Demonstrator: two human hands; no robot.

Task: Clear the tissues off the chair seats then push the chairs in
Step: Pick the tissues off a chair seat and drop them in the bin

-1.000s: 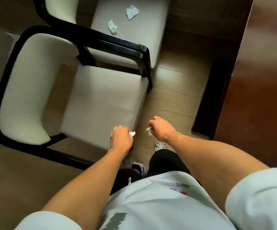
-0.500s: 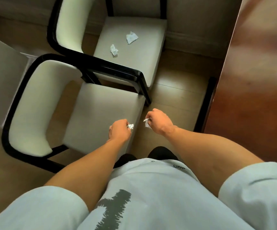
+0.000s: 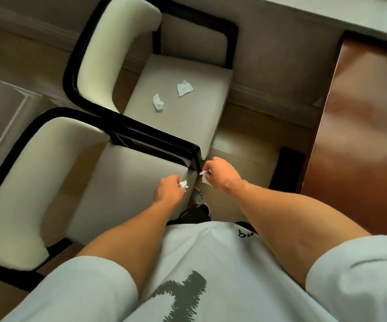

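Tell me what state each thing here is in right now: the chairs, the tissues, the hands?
Near chair: seat bare, not pushed in.
Far chair: two tissues on its seat, not pushed in.
Crumpled tissue: lying on far seat.
Flatter tissue: lying on far seat, apart from the other.
Left hand: grips a tissue wad.
Right hand: pinches a tissue piece.

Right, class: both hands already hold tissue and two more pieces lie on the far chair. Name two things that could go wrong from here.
1. The left hand and right hand each grip a wad already; reaching for the crumpled tissue and the flatter tissue may let one slip.
2. The near chair stands between the person and the far chair, so leaning over may bump it.
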